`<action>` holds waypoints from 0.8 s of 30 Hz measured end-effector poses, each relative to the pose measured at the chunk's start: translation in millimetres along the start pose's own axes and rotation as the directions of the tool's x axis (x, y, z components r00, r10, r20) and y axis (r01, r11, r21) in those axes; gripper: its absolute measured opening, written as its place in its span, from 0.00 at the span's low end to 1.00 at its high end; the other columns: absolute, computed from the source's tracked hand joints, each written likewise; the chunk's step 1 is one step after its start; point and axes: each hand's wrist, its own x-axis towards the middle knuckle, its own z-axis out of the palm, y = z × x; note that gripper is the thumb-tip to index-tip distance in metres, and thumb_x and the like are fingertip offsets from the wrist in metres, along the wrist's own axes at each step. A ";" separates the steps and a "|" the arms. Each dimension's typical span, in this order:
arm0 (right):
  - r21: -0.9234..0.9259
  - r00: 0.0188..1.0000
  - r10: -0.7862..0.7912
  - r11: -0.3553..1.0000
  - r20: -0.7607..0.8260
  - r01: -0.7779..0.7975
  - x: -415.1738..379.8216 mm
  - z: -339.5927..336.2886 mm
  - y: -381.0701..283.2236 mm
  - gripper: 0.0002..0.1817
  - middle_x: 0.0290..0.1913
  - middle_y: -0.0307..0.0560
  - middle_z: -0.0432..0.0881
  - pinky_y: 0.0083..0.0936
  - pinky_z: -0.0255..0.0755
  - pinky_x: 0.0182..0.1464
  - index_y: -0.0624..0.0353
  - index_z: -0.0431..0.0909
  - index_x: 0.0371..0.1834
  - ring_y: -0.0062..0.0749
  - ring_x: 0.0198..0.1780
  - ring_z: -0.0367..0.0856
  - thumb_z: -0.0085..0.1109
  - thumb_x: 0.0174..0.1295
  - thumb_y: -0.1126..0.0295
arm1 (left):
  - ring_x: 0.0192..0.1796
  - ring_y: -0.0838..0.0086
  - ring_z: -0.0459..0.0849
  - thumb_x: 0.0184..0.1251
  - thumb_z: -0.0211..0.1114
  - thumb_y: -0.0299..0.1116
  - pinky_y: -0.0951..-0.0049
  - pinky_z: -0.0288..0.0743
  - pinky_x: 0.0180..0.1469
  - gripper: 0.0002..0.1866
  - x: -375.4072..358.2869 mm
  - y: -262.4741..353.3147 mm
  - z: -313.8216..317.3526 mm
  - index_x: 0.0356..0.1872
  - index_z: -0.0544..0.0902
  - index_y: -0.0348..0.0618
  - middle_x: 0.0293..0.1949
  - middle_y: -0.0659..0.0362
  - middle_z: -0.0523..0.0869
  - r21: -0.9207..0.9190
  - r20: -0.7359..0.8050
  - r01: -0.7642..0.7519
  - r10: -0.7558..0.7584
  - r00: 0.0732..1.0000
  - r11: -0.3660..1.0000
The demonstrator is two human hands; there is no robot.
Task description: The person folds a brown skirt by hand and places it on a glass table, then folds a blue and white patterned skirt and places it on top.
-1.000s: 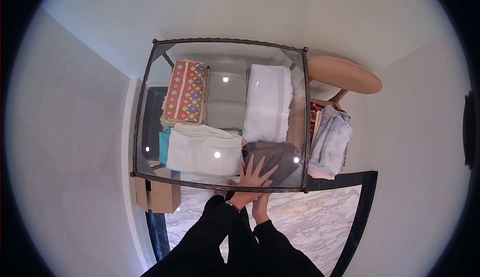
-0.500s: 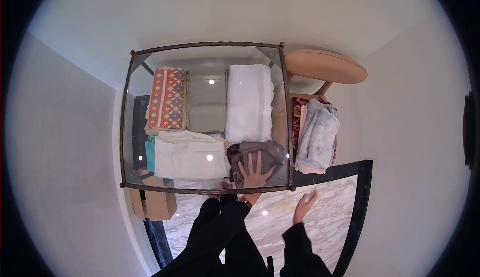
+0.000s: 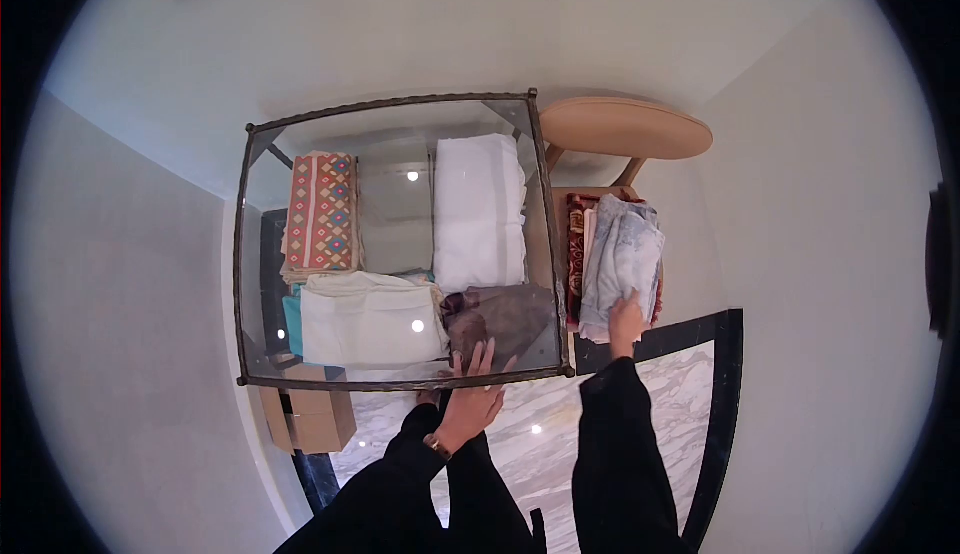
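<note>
My left hand [image 3: 473, 409] is open at the front edge of the glass-topped table [image 3: 365, 387], its fingertips reaching over the folded dark brown cloth [image 3: 500, 319]. To the right, the fingers of my right hand [image 3: 627, 322] are closed on the near part of a folded pale blue-grey patterned cloth [image 3: 620, 254]. That cloth lies over a dark red patterned cloth [image 3: 575, 254] on a chair seat. Folded white cloth [image 3: 480, 209], cream cloth [image 3: 370, 319] and an orange patterned stack [image 3: 322, 214] also lie on the table.
The chair's tan backrest [image 3: 630, 128] rises behind the cloths, against the wall. An open cardboard box [image 3: 325, 414] sits on the floor by the table's left front. Marble flooring [image 3: 530, 464] with a dark border [image 3: 728, 374] lies in front.
My left hand has slid back off the brown cloth toward the table edge. My right hand has reached forward onto the blue-grey cloth and closed on it. The view has shifted slightly.
</note>
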 end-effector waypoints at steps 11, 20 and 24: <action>0.631 0.908 -0.110 0.686 -0.404 0.363 -20.3 -198.4 39.3 0.19 0.44 0.56 0.80 0.28 0.70 0.45 0.67 0.70 0.58 0.34 0.41 0.76 0.49 0.71 0.66 | 0.70 0.58 0.66 0.68 0.54 0.28 0.53 0.57 0.71 0.24 -138.4 18.2 -37.8 0.66 0.66 0.37 0.65 0.48 0.71 -0.385 -0.006 -0.036 0.036 0.999 0.922; 0.788 0.877 -0.239 0.387 -0.416 0.479 -170.7 -400.0 -14.6 0.13 0.38 0.45 0.81 0.18 0.67 0.45 0.71 0.75 0.49 0.21 0.39 0.73 0.52 0.64 0.76 | 0.71 0.68 0.64 0.75 0.53 0.39 0.62 0.55 0.71 0.25 -92.8 74.3 -131.8 0.69 0.63 0.46 0.67 0.57 0.69 -0.973 0.223 0.220 0.040 0.974 0.065; 0.943 0.914 -0.300 0.104 -0.273 0.316 -240.3 -436.9 -44.0 0.15 0.40 0.43 0.81 0.17 0.67 0.47 0.72 0.76 0.50 0.21 0.41 0.74 0.53 0.64 0.74 | 0.74 0.65 0.58 0.72 0.57 0.46 0.58 0.53 0.72 0.30 -80.3 76.9 -111.5 0.70 0.61 0.48 0.69 0.56 0.65 -0.735 0.454 0.372 -0.004 0.891 -0.567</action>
